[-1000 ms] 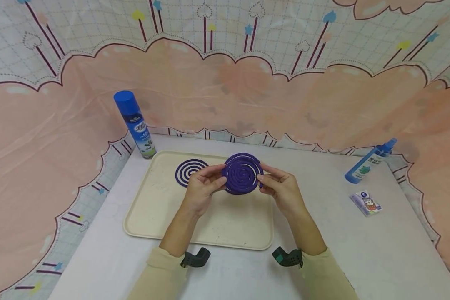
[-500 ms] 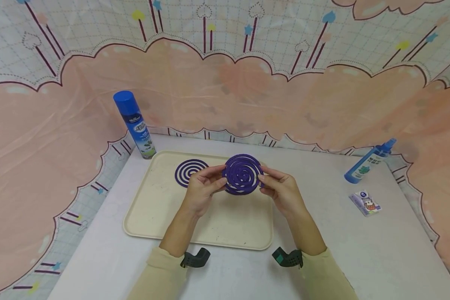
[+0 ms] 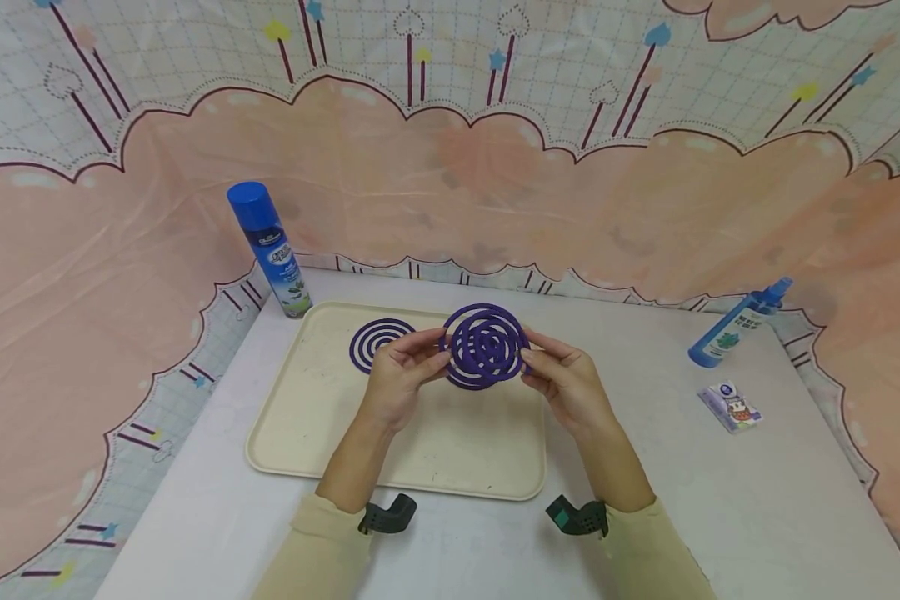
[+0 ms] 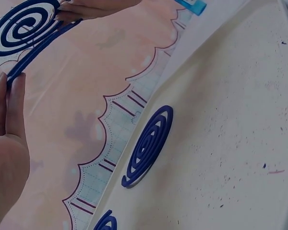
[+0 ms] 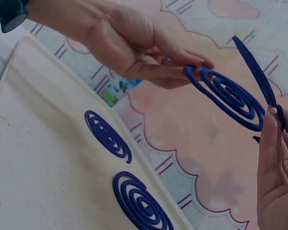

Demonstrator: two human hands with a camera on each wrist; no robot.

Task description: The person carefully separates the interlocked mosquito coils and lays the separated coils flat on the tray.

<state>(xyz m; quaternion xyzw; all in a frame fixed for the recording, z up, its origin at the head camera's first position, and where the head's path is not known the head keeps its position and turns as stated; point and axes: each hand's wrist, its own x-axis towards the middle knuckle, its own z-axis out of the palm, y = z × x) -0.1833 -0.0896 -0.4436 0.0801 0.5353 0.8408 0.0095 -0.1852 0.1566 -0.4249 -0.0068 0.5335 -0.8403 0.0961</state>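
Observation:
Two dark blue spiral mosquito coils are held above the tray and overlap in the head view. My left hand [image 3: 397, 379] pinches the edge of one mosquito coil [image 5: 234, 97] between thumb and fingers. By its rim, my right hand [image 3: 573, 387] pinches the other mosquito coil [image 5: 253, 67], seen nearly edge-on in the right wrist view. The wrist views show a gap between parts of the two coils. Another mosquito coil [image 3: 375, 344] lies on the tray [image 3: 322, 433], partly behind my left hand. A further coil [image 5: 143, 203] beside it appears in both wrist views.
A blue aerosol can [image 3: 273, 254] stands off the tray's far left corner. To the right of the tray are a blue spray bottle [image 3: 738, 325] and a small printed packet [image 3: 730, 407]. A patterned cloth [image 3: 540, 200] hangs behind the white table [image 3: 630, 375].
The held coils, almost aligned a second ago, now sit offset from each other, with more openings visible between their rings. My hands have moved slightly apart. The things on the table stay put.

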